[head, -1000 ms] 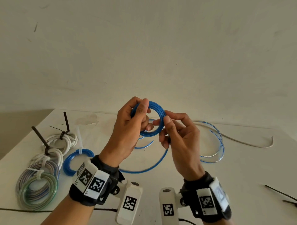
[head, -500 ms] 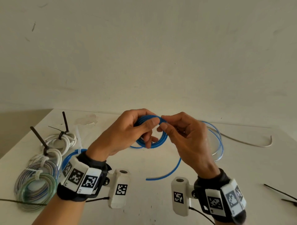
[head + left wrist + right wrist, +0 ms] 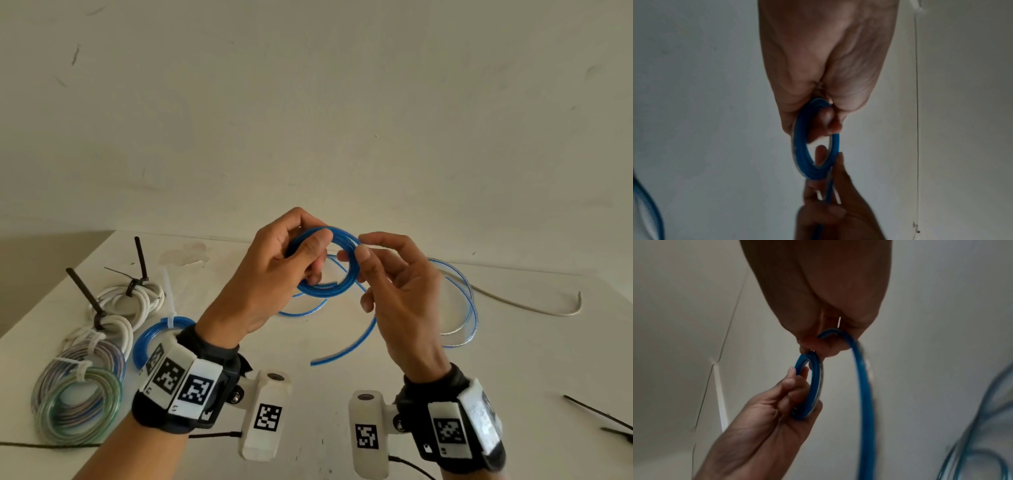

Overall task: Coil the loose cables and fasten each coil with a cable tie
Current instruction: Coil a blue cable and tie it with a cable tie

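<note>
Blue cable: partly wound into a small coil held in the air above the tabletop, in front of the person. The left hand grips the coil's left side, thumb pressed over the top strands and fingers curled through the ring. The right hand pinches the strand at the coil's right edge between thumb and index finger; the remaining fingers are loosely curled. From that pinch the free length drops toward the tabletop, where further blue loops lie to the right. Finished coils, each fastened with a tie, lie at the left edge. A loose white cable lies at the far right. Loose black cable ties lie near the right edge.
</note>
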Demonstrator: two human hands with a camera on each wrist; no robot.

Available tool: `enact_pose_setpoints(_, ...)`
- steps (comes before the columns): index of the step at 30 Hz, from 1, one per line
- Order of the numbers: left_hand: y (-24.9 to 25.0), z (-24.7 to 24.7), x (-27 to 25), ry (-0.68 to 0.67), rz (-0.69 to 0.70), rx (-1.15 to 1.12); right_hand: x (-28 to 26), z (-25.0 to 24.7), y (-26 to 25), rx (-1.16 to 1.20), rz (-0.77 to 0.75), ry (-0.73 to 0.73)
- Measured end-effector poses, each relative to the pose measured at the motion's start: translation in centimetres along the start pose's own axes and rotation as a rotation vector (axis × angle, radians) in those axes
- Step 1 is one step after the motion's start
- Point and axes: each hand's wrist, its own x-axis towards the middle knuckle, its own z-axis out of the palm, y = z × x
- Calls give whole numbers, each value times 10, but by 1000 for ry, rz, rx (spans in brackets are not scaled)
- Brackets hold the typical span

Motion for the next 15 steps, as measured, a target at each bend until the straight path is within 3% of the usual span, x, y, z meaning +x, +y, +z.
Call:
enact_pose_setpoints(7, -1, 13, 0, 85, -60, -206, -7, 13, 0, 249, 62, 63)
enact_pose_setpoints(12, -6, 27, -3, 180, -15, -174, -3, 8, 0, 135, -16, 76)
enact_pose_setpoints(15, -2, 23, -3, 70, -91, -131, 2, -5, -5, 29, -21, -15)
